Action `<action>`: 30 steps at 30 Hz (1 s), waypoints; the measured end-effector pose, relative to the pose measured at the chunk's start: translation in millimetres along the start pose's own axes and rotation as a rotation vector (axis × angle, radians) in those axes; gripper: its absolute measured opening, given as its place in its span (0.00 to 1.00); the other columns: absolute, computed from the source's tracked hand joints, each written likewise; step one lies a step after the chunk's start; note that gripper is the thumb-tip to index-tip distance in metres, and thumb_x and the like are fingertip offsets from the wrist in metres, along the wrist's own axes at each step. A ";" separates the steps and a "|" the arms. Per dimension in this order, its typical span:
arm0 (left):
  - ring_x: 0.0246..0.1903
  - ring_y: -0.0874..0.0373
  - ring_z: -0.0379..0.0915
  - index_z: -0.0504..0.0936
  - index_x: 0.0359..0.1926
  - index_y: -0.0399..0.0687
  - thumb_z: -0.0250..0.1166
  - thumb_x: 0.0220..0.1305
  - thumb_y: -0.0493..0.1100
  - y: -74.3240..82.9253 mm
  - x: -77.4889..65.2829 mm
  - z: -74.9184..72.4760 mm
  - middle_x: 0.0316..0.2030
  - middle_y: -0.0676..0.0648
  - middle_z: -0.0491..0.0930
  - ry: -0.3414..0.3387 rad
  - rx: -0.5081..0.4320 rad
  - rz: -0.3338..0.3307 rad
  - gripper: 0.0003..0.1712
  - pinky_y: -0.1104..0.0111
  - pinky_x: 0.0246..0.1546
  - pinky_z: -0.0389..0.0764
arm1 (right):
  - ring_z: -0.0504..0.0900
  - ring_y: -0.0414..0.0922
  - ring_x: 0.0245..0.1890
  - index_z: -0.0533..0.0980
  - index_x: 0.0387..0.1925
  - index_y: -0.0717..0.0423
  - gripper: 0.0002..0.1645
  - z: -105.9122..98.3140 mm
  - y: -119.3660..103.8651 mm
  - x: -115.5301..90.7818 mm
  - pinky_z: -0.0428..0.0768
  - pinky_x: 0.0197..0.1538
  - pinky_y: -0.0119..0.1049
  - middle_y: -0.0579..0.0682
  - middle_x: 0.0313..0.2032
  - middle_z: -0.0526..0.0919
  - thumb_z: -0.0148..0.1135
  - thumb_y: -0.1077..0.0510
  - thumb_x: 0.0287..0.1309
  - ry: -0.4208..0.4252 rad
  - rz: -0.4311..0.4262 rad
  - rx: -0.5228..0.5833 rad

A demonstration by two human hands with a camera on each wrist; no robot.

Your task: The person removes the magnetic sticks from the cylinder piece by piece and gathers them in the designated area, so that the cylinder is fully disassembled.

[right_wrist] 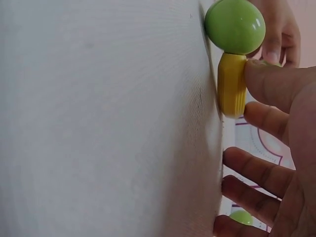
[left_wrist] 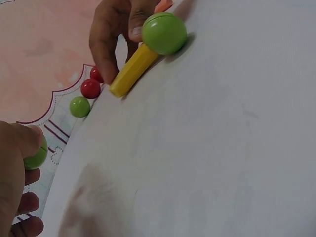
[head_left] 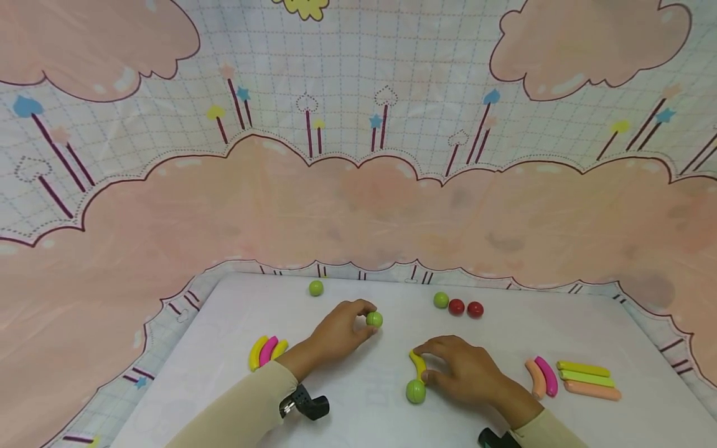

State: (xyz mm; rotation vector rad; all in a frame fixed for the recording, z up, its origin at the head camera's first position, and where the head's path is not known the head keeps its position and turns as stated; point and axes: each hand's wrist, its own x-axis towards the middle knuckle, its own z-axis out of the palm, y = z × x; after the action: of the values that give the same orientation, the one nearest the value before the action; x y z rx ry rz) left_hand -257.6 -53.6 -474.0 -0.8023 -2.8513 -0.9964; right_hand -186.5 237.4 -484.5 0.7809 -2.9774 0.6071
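Observation:
My left hand (head_left: 338, 333) pinches a green ball (head_left: 374, 319) between thumb and fingers over the middle of the white table. To its right, my right hand (head_left: 467, 373) holds a curved yellow stick (head_left: 417, 365) with thumb and index finger, the index at the far end and the thumb near the other end. A second green ball (head_left: 416, 391) sits against the near end of that stick. In the right wrist view the thumb presses the side of the yellow stick (right_wrist: 231, 86) close to the green ball (right_wrist: 235, 27), while the other fingers spread apart.
Curved yellow and pink sticks (head_left: 269, 352) lie beside the left forearm. Toward the back are a lone green ball (head_left: 316, 287) and a row of a green ball (head_left: 440, 300) and two red balls (head_left: 456, 307). At right lie curved sticks (head_left: 546, 376) and straight sticks (head_left: 587, 378).

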 end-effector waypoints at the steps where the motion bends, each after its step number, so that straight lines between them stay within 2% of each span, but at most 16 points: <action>1: 0.54 0.54 0.75 0.80 0.58 0.50 0.70 0.68 0.49 -1.2 -0.1 -2.6 0.50 0.51 0.82 0.007 -0.002 0.005 0.21 0.55 0.58 0.77 | 0.75 0.47 0.63 0.80 0.59 0.30 0.23 -0.1 -0.1 0.1 0.79 0.54 0.58 0.37 0.59 0.79 0.68 0.38 0.63 -0.002 0.003 0.003; 5: 0.54 0.51 0.76 0.80 0.57 0.49 0.71 0.67 0.47 -7.6 -1.1 -11.3 0.49 0.50 0.83 0.034 0.010 0.018 0.20 0.54 0.58 0.76 | 0.75 0.47 0.63 0.79 0.58 0.29 0.23 -0.2 -0.5 0.5 0.78 0.55 0.59 0.36 0.59 0.79 0.68 0.36 0.62 -0.004 0.016 0.008; 12: 0.55 0.49 0.77 0.80 0.58 0.47 0.72 0.66 0.46 -19.5 -3.9 -29.1 0.50 0.49 0.83 0.056 0.000 -0.014 0.21 0.52 0.61 0.75 | 0.75 0.46 0.63 0.79 0.58 0.28 0.23 1.1 0.1 1.3 0.78 0.55 0.60 0.36 0.58 0.79 0.68 0.35 0.61 -0.006 0.032 0.007; 18: 0.54 0.49 0.79 0.81 0.57 0.44 0.73 0.65 0.45 -33.4 -5.6 -44.3 0.49 0.48 0.84 0.115 -0.001 -0.015 0.22 0.50 0.59 0.76 | 0.75 0.47 0.64 0.80 0.57 0.29 0.24 0.8 -1.3 2.0 0.78 0.56 0.60 0.37 0.58 0.80 0.69 0.36 0.61 -0.005 0.040 0.012; 27: 0.53 0.47 0.78 0.80 0.57 0.47 0.73 0.65 0.46 -51.2 -11.0 -57.8 0.48 0.47 0.84 0.139 0.010 -0.094 0.22 0.47 0.58 0.76 | 0.75 0.48 0.63 0.80 0.58 0.30 0.25 -1.1 -4.7 0.5 0.78 0.55 0.61 0.37 0.59 0.80 0.69 0.34 0.60 -0.035 0.083 0.012; 30: 0.54 0.46 0.77 0.80 0.58 0.47 0.73 0.65 0.46 -54.4 -12.6 -60.7 0.49 0.47 0.83 0.142 -0.001 -0.110 0.22 0.46 0.58 0.75 | 0.75 0.48 0.63 0.81 0.58 0.33 0.25 -1.8 -4.0 1.1 0.77 0.59 0.59 0.39 0.58 0.80 0.70 0.37 0.61 -0.045 0.079 0.036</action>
State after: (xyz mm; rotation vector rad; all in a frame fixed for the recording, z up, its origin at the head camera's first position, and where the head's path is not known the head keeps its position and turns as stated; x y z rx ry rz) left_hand -281.4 -131.1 -459.4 -0.5557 -2.7993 -1.0224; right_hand -185.7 234.3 -481.2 0.6910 -3.0597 0.6564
